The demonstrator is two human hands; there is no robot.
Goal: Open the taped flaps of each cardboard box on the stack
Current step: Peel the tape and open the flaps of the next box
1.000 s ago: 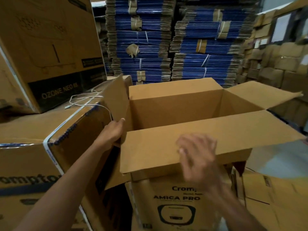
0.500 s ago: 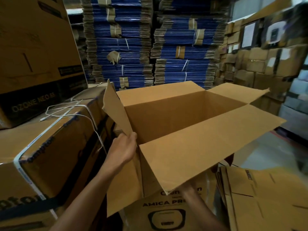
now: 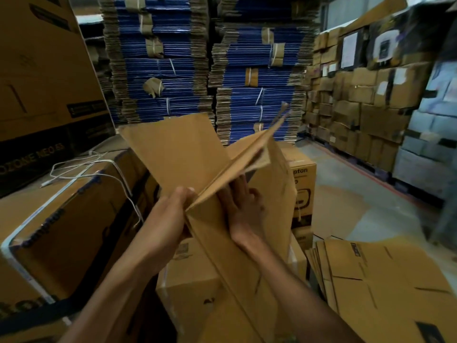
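On the left a big strapped carton (image 3: 61,226) carries a loose white cable (image 3: 81,169), and just beside it the left hand (image 3: 170,211) has its fingers curled round the near corner of the cardboard box (image 3: 178,157). The box is held up in the air between both hands, tilted and folded almost flat. The right hand (image 3: 243,209) lies against its inner panel with fingers straight and close together, and further right a pile of flattened cartons (image 3: 385,280) sits low down.
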